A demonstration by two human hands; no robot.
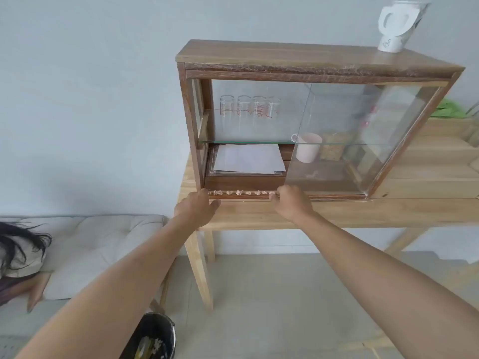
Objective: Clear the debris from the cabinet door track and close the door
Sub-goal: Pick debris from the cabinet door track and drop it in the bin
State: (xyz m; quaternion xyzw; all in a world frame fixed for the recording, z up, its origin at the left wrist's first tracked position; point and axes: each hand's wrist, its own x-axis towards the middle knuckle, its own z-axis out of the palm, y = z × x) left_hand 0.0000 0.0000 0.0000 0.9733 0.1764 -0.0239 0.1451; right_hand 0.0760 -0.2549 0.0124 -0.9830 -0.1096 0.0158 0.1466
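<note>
A wooden cabinet (311, 55) with sliding glass doors stands on a light wooden table (337, 213). The glass door (337, 141) is slid to the right, leaving the left half uncovered. Several small beige crumpled bits of debris (239, 193) lie in a row in the bottom door track. My left hand (197, 211) rests at the track's left end by the cabinet's corner, fingers loosely curled. My right hand (293, 203) is at the track's right end, fingertips touching the debris by the door's lower edge. Whether either hand holds a piece is hidden.
Inside are glass beakers (248, 107), a pink mug (307, 150) and papers (248, 159). A white jug (394, 27) stands on the cabinet top. A black bin (155, 338) sits on the floor below. A person lies on a white cushion (98, 250) at the left.
</note>
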